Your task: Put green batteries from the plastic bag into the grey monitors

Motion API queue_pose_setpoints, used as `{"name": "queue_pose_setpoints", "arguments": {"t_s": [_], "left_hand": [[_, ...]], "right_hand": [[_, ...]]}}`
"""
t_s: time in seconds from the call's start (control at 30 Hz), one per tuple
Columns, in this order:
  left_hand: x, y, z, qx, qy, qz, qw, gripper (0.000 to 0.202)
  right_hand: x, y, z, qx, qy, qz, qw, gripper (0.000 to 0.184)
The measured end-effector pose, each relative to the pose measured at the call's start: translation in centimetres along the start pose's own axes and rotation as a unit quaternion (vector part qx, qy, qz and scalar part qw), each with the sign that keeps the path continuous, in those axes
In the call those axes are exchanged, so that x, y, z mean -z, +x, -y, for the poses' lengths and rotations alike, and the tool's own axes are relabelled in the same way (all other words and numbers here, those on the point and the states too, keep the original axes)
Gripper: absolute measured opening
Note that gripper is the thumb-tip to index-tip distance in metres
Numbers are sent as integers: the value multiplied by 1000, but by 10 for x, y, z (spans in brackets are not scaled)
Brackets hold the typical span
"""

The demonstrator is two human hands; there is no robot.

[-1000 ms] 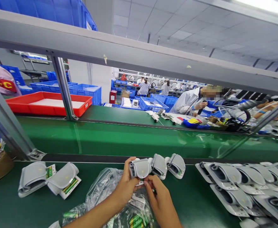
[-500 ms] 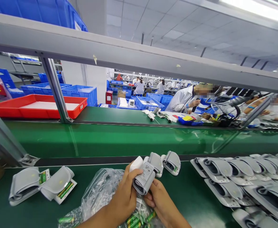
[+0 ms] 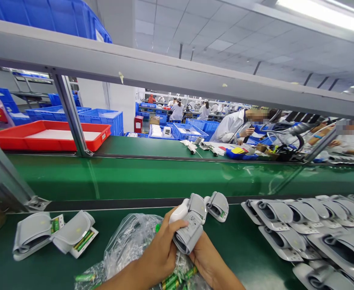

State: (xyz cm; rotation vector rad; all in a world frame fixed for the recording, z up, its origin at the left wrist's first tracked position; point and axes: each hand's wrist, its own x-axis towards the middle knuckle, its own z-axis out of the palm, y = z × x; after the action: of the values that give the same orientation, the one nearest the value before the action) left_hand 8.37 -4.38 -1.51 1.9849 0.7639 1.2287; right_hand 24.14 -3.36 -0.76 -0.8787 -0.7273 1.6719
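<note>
Both my hands grip one grey wrist cuff unit (image 3: 190,233), tilted on its side above a clear plastic bag (image 3: 131,245) of green batteries (image 3: 177,279). My left hand (image 3: 161,251) wraps its left side, thumb on the white monitor body. My right hand (image 3: 205,262) supports it from below on the right, fingers closed under it. Two more cuff units (image 3: 216,204) stand just behind on the green bench.
Two cuff units with green batteries (image 3: 52,235) lie at the left. Several cuff units in rows (image 3: 303,229) fill the right. A green conveyor belt (image 3: 164,177) runs behind, under a grey frame beam (image 3: 164,76). A red tray (image 3: 50,135) and seated co-workers (image 3: 240,127) are beyond.
The cuff unit has been turned from upright to tilted on its side and drawn closer to me, with my right hand shifting under it. The view has swung slightly to the right.
</note>
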Motion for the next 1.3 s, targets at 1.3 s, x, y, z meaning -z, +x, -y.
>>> {"name": "queue_pose_setpoints", "arguments": {"t_s": [1.3], "left_hand": [[1, 25, -10, 293, -468, -115, 826, 73]], "right_hand": [[7, -9, 14, 530, -479, 1, 700, 6]]}}
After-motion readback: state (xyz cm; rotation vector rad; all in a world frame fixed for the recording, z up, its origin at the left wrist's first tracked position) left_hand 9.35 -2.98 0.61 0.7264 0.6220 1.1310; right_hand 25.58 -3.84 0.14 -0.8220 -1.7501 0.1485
